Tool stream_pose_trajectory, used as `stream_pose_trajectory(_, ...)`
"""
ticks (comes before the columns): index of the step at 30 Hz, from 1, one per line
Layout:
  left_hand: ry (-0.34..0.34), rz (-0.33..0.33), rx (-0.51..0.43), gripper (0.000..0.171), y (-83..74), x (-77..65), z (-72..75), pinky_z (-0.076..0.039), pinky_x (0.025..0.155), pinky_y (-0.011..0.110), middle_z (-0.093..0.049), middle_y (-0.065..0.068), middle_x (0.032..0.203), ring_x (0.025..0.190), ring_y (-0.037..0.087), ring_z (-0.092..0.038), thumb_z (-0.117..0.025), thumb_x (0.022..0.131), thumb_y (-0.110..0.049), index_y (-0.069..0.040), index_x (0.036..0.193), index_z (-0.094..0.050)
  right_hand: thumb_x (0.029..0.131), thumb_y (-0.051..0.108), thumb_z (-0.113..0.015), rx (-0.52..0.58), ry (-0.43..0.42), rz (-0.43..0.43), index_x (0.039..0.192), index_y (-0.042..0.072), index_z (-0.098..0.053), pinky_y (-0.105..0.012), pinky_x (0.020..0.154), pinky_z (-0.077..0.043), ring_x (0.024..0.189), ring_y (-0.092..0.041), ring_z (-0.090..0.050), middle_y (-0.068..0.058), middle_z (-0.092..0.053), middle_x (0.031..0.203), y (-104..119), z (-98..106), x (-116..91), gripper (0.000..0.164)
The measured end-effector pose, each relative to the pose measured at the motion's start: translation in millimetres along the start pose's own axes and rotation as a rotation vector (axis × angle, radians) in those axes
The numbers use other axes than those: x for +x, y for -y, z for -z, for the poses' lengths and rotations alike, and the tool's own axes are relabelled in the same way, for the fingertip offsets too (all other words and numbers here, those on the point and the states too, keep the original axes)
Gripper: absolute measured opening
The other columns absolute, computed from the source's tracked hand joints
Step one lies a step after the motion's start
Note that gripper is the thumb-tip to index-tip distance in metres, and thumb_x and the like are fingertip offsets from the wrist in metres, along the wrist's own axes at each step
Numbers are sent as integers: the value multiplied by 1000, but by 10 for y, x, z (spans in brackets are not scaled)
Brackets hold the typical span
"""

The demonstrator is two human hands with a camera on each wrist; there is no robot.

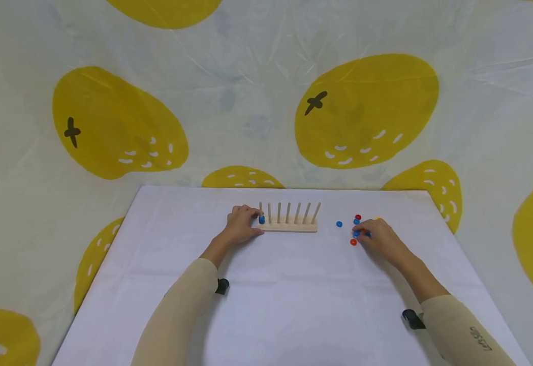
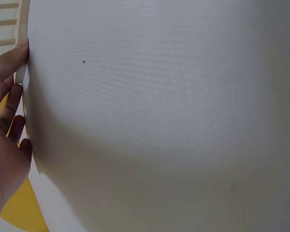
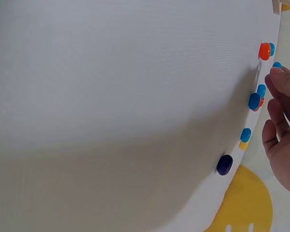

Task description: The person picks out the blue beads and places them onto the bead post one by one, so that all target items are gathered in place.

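Note:
A wooden peg rack (image 1: 289, 228) with a row of several upright pegs stands toward the back of the white table. Blue beads (image 1: 261, 219) sit on its leftmost peg. My left hand (image 1: 242, 223) holds that end of the rack, the thumb against the front edge of the base and the fingers around behind the peg. To the right, my right hand (image 1: 382, 241) reaches down among scattered beads, its thumb and forefinger pinching a small blue bead (image 3: 277, 65). Red beads (image 1: 353, 242) lie close by its fingertips. The palm partly hides other beads.
A lone blue bead (image 1: 339, 223) lies between the rack and the group. Under the right hand in the wrist view are a dark purple bead (image 3: 224, 165) and a yellow bead (image 3: 243, 145). Behind the table hangs a cloth (image 1: 248, 101) printed with yellow fruit.

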State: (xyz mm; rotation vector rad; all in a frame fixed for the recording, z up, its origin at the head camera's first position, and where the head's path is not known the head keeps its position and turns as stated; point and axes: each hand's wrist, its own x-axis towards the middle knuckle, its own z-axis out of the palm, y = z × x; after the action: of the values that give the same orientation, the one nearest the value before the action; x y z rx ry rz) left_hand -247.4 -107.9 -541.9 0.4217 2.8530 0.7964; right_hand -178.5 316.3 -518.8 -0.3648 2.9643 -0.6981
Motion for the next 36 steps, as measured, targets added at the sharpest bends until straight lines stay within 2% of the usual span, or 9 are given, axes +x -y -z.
stream_pose_trajectory(4,1,0,5,61,-7,-9,15,-35,111,53,-61,8,129,133,31,-43,-86,85,-35,-14,138,-64,95,9,-73,11,3,-24,121,6,-73,-57,97,-51,110,-37,-55,-19,-70,119,28,43,-6,26)
stream_pose_trajectory(9,1,-6,3,60,-3,-9,19,-35,110,54,-61,9,130,133,32,-43,-86,85,-35,-14,138,-65,95,8,-72,13,-21,-15,121,5,-73,-57,95,-51,106,-36,-57,-19,-69,117,89,87,-5,27)
stream_pose_trajectory(14,2,-11,19,61,13,2,4,-36,109,54,-61,8,129,134,32,-43,-86,85,-36,-14,137,-65,95,8,-73,37,-49,19,121,4,-73,-53,92,-52,103,-34,-59,-16,-71,114,160,116,15,27)
stream_pose_trajectory(22,0,-10,12,60,3,3,7,-35,110,53,-61,7,127,134,32,-43,-87,84,-35,-15,136,-66,94,6,-73,89,-93,89,122,3,-71,-52,91,-55,105,-33,-63,-13,-73,115,352,210,47,28)
stream_pose_trajectory(29,10,-17,18,59,-23,-20,50,-36,109,55,-61,9,131,135,34,-42,-85,86,-36,-15,137,-65,95,8,-74,108,-84,123,122,4,-72,-53,90,-55,104,-33,-63,-12,-73,116,556,283,160,28)
stream_pose_trajectory(36,15,-16,22,57,-30,-18,73,-37,108,54,-61,9,131,135,34,-42,-84,87,-36,-15,136,-65,93,10,-76,91,-100,208,119,7,-73,-48,87,-53,102,-27,-61,-8,-74,112,793,379,304,26)
